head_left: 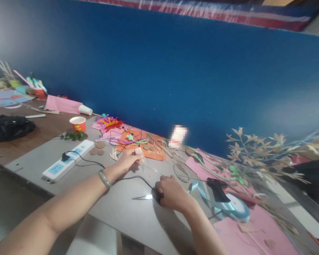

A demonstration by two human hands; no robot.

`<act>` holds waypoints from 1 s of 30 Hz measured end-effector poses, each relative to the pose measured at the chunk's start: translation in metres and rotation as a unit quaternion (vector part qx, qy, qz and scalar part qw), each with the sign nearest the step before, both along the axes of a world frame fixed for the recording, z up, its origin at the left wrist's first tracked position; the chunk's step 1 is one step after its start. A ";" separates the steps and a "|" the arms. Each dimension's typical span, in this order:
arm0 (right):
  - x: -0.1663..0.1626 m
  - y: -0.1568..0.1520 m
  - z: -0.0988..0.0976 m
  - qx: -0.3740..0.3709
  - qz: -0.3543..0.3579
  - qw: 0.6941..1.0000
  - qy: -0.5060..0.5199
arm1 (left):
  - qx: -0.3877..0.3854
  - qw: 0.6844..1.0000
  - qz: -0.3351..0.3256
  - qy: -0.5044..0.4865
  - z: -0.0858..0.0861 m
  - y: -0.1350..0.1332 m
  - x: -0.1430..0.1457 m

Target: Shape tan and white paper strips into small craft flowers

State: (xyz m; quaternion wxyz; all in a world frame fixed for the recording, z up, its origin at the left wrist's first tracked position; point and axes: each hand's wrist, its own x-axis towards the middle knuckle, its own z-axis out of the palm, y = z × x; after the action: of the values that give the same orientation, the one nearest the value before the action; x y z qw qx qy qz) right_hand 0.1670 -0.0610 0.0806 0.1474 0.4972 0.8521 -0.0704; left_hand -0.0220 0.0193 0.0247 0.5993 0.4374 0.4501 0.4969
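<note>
Table (pixel 124 216): gray-topped, set against a blue wall (pixel 149 71); blurred and stretched at the far right, hard to sort out there.
Power strip (pixel 71 160): lying beyond the left forearm (pixel 79 198); could be dragged by an arm catching the lead.
Black cord (pixel 135 176): running between both hands, lost to view at each end; could snag, or be cut by mistake.
Ribbon spool (pixel 238 207): flat, right of the right hand (pixel 172 193), with loose blue loops; could tangle if brushed.
Right hand: curled narrow around scissor handles, apparently pinching one end of a strand too; exact grip impossible to tell.
Left hand (pixel 129 159): narrow pinch on a stick bundle, masking part of it.
Scissors (pixel 143 197): blades pointing left, handles mostly hidden; could nick skin in a careless swing.
Gun-shaped tool (pixel 218 189): beside the spool, probably for glue; could burn if hot, though heat cannot be seen.
Pixelated patch (pixel 178 136): near the wall, unreadable.
Stick bundle (pixel 139 154): raised off the table in the left hand; could fan out from a weak pinch; too blurred to count.
Strand (pixel 152 170): stretched thinly between the hands; could slip or snap from too hard a pull.
</note>
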 end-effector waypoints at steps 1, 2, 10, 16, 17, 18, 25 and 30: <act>0.001 0.001 0.001 -0.011 0.003 1.000 0.006 | 0.000 1.000 0.002 -0.001 0.000 0.000 0.000; 0.003 0.002 0.001 -0.020 0.006 1.000 0.013 | 0.002 1.000 0.003 -0.003 0.000 0.001 0.000; 0.037 0.016 0.007 -0.101 -0.010 0.963 0.251 | 0.007 0.999 -0.003 -0.035 -0.005 0.005 -0.004; 0.040 0.032 -0.006 -0.117 -0.089 0.851 0.504 | 0.011 0.995 0.006 -0.097 -0.007 0.007 -0.005; 0.038 0.034 -0.012 -0.115 -0.123 0.844 0.509 | 0.010 0.995 0.009 -0.099 -0.006 0.007 -0.004; 0.036 0.036 -0.017 -0.115 -0.148 0.837 0.514 | 0.009 0.995 0.010 -0.099 -0.005 0.006 -0.004; 0.029 0.046 -0.037 -0.044 -0.219 0.783 0.580 | 0.029 0.995 0.030 -0.086 0.001 0.001 0.000; 0.026 0.049 -0.042 -0.025 -0.213 0.812 0.543 | 0.042 0.995 0.039 -0.079 0.000 0.003 -0.001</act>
State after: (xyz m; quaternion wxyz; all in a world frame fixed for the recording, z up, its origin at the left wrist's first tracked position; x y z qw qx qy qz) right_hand 0.1926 -0.0115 0.0390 -0.3455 0.5432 0.6641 -0.3802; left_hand -0.0235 0.0227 0.0244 0.5940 0.4038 0.3965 0.5717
